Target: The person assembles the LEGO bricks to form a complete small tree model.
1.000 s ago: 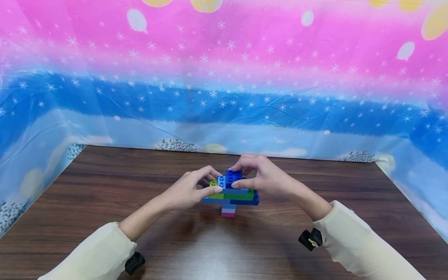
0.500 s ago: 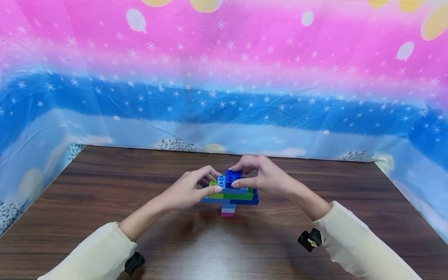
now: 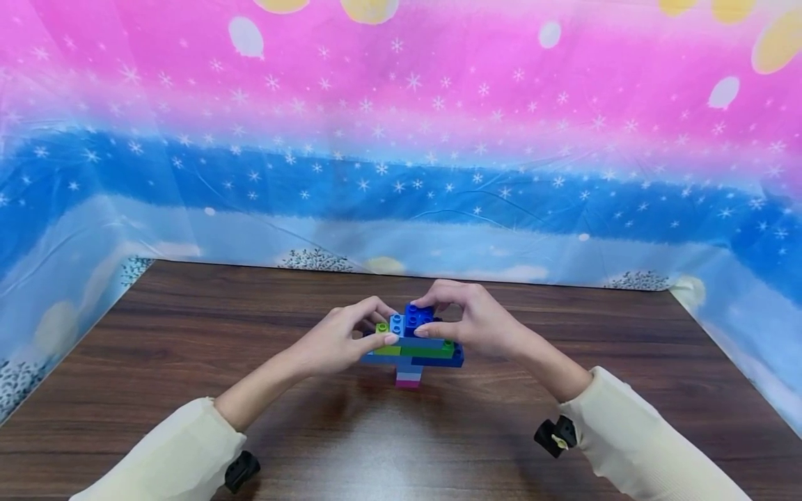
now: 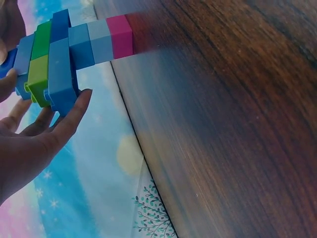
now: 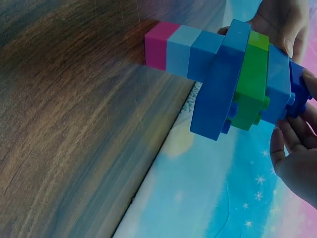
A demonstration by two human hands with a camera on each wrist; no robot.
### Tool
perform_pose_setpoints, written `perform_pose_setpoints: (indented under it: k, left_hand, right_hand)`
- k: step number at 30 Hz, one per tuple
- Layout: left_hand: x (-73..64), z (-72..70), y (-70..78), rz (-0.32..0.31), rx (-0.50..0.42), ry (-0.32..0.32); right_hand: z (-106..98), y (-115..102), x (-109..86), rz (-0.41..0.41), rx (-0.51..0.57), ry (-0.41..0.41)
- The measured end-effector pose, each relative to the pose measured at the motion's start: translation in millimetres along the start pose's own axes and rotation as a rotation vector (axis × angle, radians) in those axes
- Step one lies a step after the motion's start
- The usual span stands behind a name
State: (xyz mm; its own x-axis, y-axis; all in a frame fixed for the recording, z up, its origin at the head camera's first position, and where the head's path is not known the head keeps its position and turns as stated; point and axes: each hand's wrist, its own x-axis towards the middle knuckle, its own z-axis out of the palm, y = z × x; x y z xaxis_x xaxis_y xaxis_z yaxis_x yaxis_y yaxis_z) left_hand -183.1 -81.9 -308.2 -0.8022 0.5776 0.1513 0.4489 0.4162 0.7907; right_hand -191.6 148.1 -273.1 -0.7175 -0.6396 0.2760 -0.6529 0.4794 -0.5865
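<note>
A tower of toy building blocks stands upright on the table, narrow at the foot and wider above. At its base is a pink block (image 3: 408,383), with light blue and blue blocks over it. Wider layers follow: blue beside dark blue, then lime (image 4: 38,74) beside green (image 5: 250,82), then a blue block (image 5: 278,82). A dark blue block (image 3: 416,317) sits on top, and my right hand (image 3: 476,320) pinches it between thumb and fingers. My left hand (image 3: 332,341) grips the tower's left side, thumb on the upper blue block, fingers behind and under the wide layers.
The tower stands on a dark wood-grain table (image 3: 250,299). Behind and beside the table hangs a pink and blue snowflake cloth (image 3: 401,139). A black device (image 3: 241,471) sits at the left sleeve, another (image 3: 555,436) at the right.
My right wrist and sleeve have dropped slightly. Both hands keep their hold, and the tower has not visibly moved.
</note>
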Motion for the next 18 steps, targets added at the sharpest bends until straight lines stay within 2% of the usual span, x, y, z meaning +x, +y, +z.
perform_pose_setpoints:
  k: [7,11,15,18]
  left_hand:
    - [0.2,1.5,-0.3,0.0,0.008,0.008]
    - [0.0,2.1,-0.4,-0.001,0.013,0.013]
    - [-0.2,2.2,-0.2,0.004,0.013,0.012]
    - [-0.3,2.3,-0.5,0.011,0.014,0.011]
  right_hand:
    - [-3.3,-0.7,1.7,0.031,0.005,-0.046]
    - [-3.0,-1.2,1.6,0.036,-0.009,-0.041]
    - [-0.3,-1.2,-0.3,0.004,-0.026,-0.004]
    - [1.5,-1.4,-1.4,-0.051,-0.052,0.02]
